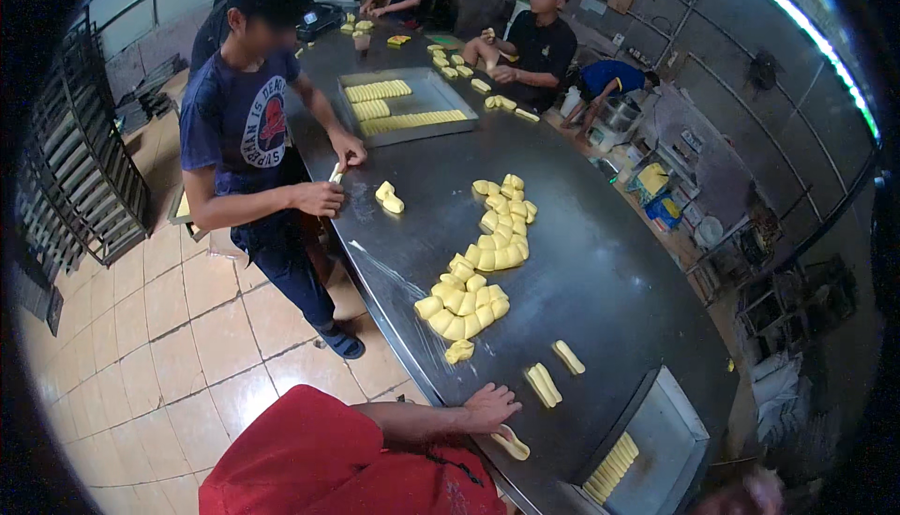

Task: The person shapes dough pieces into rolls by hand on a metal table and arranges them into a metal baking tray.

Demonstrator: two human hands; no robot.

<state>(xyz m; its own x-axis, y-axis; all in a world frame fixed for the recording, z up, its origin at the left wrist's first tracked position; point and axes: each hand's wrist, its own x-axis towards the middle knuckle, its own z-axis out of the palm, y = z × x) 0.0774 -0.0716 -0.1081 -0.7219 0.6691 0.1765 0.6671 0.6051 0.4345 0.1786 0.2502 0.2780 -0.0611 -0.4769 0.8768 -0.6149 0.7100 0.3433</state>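
Note:
My left hand [489, 406] lies flat on the dark metal table [600, 262], fingers spread, holding nothing. A rolled yellow dough piece [512, 443] sticks out from beside its heel. Two shaped dough sticks [544, 385] [567, 357] lie just beyond the fingers, and a small lump [459, 351] sits to the left of them. My right hand [753, 491] is a blur at the lower right edge, beside a metal tray [670, 421] that holds a row of dough sticks [610, 466]. A long heap of cut dough pieces [478, 295] runs up the middle of the table.
A person in a blue shirt [239, 126] stands at the table's left edge, rolling dough [336, 174]; two pieces [389, 198] lie by them. A far tray [450, 93] holds rows of dough. Other people sit at the far end. Tray racks [84, 168] stand left on the tiled floor.

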